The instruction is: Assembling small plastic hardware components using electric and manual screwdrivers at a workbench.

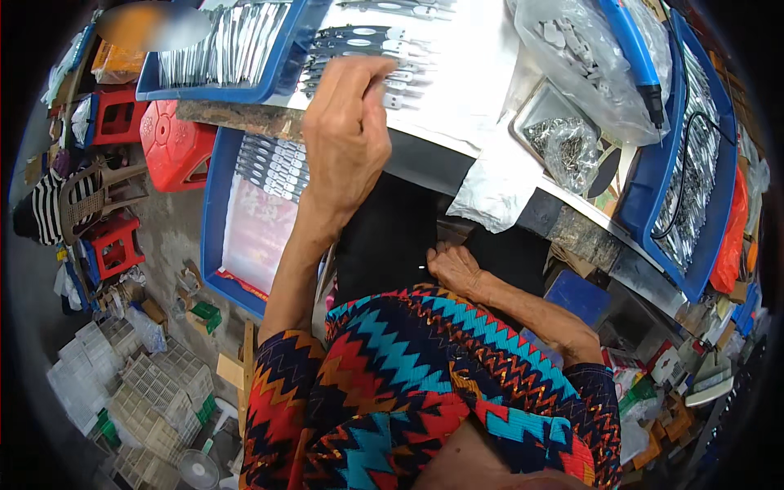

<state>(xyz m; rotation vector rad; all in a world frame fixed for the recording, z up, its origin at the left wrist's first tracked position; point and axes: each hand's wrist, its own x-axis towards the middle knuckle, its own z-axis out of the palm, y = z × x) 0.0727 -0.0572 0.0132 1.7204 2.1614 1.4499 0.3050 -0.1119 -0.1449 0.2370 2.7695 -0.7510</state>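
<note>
- Two bare hands, far apart: left hand [345, 126] raised over the near edge of the bench [469, 98], right hand [454, 268] low on the dark trousers [384, 237].
- Metal pieces [359, 37] lie on the bench in a close row, under and just beyond the left fingertips. Long axes run left to right, crossing the line of the left forearm. Left hand clearly the nearer.
- Left grip: fingers bent, thumb drawn in close to the forefinger; cannot tell whether anything is pinched there.
- Right grip: fingers loosely curled, palm hidden; cannot tell if it holds something.
- Pieces: slim, flat, dark bodies with pale ovals, silver ends. Similar ones in rows in the lower blue tray [214, 204].
- Upper blue tray [282, 61]: smooth plastic, packed with thin shiny strips [220, 45].
- Right side: crinkled clear bag [572, 57] of grey parts, round-bodied blue tool [629, 37] lying across it; tiny wiry bits [551, 131] in a shallow box.
- Rumpled white cloth [492, 196] droops over the bench edge.
</note>
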